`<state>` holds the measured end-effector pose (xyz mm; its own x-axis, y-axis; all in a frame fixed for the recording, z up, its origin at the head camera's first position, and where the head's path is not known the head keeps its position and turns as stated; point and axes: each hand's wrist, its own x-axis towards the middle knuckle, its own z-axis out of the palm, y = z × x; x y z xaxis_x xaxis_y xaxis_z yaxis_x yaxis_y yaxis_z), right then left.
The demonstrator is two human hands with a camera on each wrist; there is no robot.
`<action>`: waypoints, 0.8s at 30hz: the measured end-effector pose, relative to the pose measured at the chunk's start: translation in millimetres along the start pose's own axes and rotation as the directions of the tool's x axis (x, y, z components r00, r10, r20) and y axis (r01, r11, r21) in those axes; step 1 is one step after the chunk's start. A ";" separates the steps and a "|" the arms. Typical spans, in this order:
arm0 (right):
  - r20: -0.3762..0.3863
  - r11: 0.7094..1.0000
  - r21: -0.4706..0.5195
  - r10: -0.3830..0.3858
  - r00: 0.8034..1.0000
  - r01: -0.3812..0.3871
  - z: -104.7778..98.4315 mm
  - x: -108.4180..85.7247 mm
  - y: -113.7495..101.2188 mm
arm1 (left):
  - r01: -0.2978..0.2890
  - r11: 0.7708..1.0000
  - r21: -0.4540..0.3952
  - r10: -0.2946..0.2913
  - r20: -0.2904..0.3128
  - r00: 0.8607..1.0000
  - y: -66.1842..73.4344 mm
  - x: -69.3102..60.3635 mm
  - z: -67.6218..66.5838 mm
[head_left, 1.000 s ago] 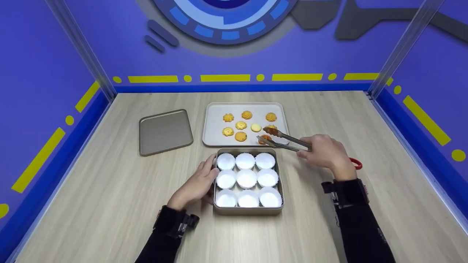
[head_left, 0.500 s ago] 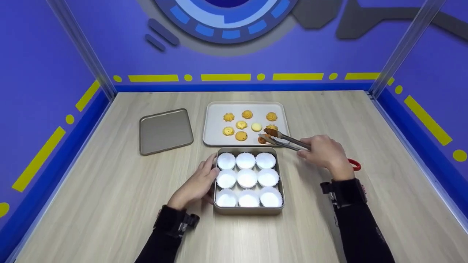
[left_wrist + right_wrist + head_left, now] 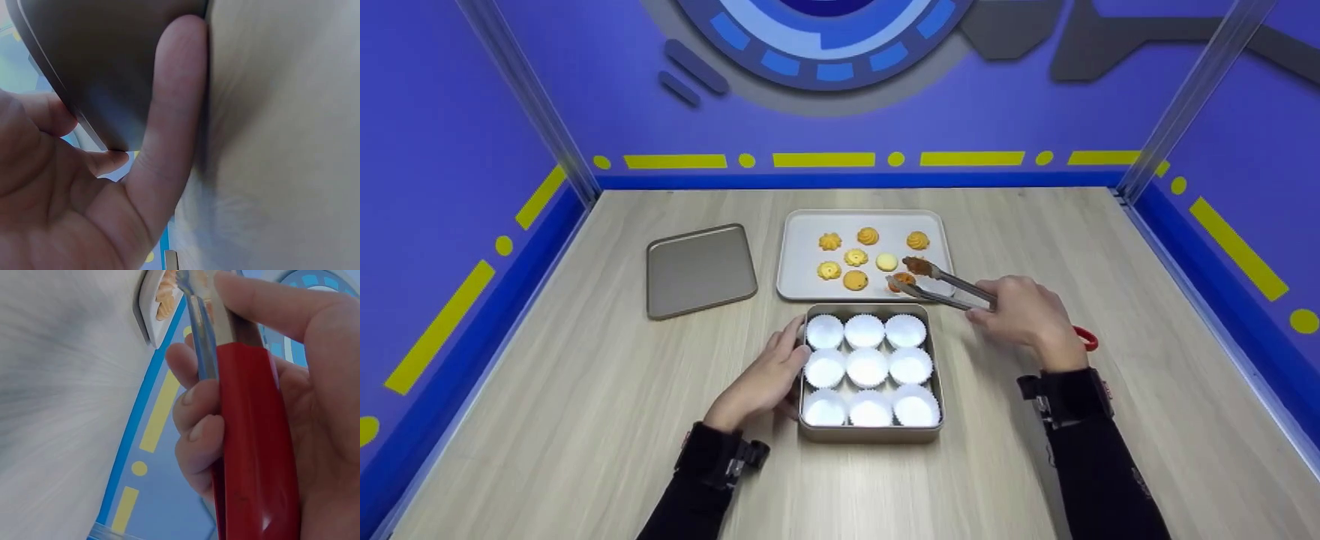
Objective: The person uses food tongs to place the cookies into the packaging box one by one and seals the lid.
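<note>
The right hand (image 3: pixel 1024 319) has its fingers clamped round the tongs (image 3: pixel 256 439), whose tips stand apart at biscuits (image 3: pixel 855 280) on the tray (image 3: pixel 802 225). The left hand (image 3: pixel 757 386) rests spread fingers against the left wall of the tin (image 3: pixel 870 434) (nine white cups (image 3: pixel 867 367) inside), nearer on the worktop (image 3: pixel 600 375).

A person wore black sleeves to the wrist, the left sleeve (image 3: pixel 684 491) at the frame's lower left, the right sleeve (image 3: pixel 1102 480) at lower right bearing a faint, illegible pale marking. Broad black bands, the left wristband (image 3: pixel 705 454) and right wristband (image 3: pixel 1072 397), carried small dark blocks and silvery fittings. Both the left hand (image 3: pixel 759 381) and right hand (image 3: pixel 1027 319) were bare.
</note>
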<state>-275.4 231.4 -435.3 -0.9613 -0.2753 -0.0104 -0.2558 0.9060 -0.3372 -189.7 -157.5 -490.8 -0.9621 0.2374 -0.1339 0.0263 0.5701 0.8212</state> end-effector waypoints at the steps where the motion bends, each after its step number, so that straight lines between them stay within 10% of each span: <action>1: 0.002 1.000 -0.001 0.000 1.000 0.000 -0.2 -0.1 -0.4 | 0.000 1.000 0.003 0.000 -0.002 1.000 0.0 0.2 0.0; 24: 0.011 0.999 -0.039 -0.004 1.000 0.004 -1.7 6.1 -11.7 | 0.007 1.000 -0.006 -0.007 -0.009 1.000 0.9 -0.6 1.1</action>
<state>-278.5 219.7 -429.9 -0.9590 -0.2826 -0.0197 -0.2639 0.9165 -0.3006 -188.8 -156.3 -490.6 -0.9646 0.2266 -0.1346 0.0182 0.5667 0.8237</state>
